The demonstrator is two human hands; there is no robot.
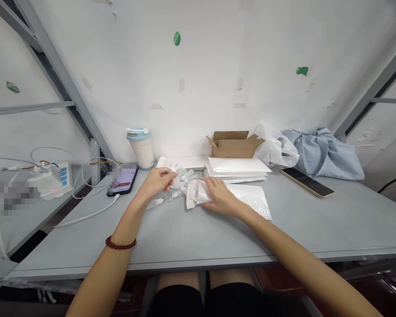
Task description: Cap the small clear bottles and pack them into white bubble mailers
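My left hand [159, 181] is closed in a pinch, thumb against forefinger, above a loose pile of small white and clear plastic pieces [186, 177]. Whatever sits between those fingertips is too small to make out. My right hand [220, 197] curves over a white bubble mailer [192, 194] and grips it against the table, its mouth facing left. Under my right wrist and beyond it lies another white bubble mailer [255, 198], flat. A small white piece with a loop [156, 202] rests just below my left hand.
Behind my right hand are stacked white mailers [239, 165] and an open cardboard box [235, 147]. A cup [141, 149] and a charging phone [123, 179] stand left. Rightward are a plastic bag [277, 147], a dark phone [306, 182] and blue cloth [326, 154].
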